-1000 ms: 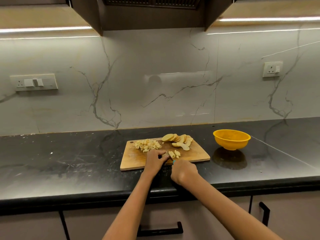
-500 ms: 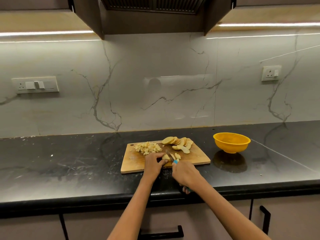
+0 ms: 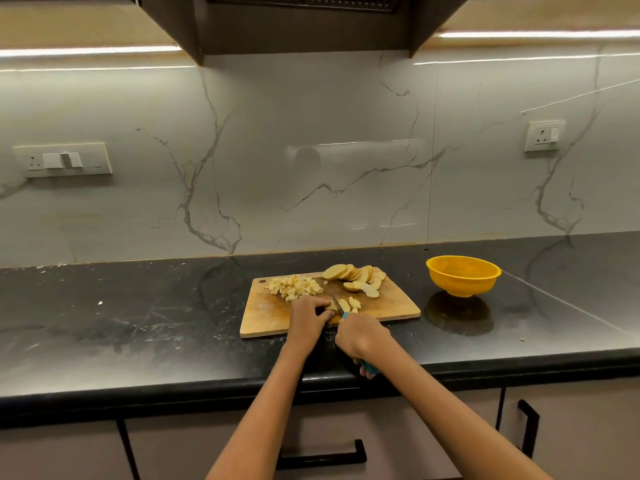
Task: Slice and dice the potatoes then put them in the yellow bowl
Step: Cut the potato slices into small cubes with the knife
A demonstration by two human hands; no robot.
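A wooden cutting board (image 3: pixel 270 317) lies on the black counter. A pile of diced potato (image 3: pixel 294 287) sits at its back left, and a row of potato slices (image 3: pixel 356 277) at its back right. My left hand (image 3: pixel 308 317) pinches a potato piece (image 3: pixel 331 306) near the board's front edge. A few cut strips (image 3: pixel 349 303) lie just right of it. My right hand (image 3: pixel 362 339) grips a teal-handled knife (image 3: pixel 337 304) whose blade is down in that piece. The yellow bowl (image 3: pixel 463 274) stands empty to the right of the board.
The black counter (image 3: pixel 138 323) runs to both sides, with its front edge just under my wrists. A marble backsplash with wall sockets (image 3: pixel 64 160) rises behind. Drawers with black handles (image 3: pixel 322 457) are below.
My right hand has drawn back toward the counter edge and the knife blade now shows between my hands. The camera has tilted slightly, shifting the scene lower in view.
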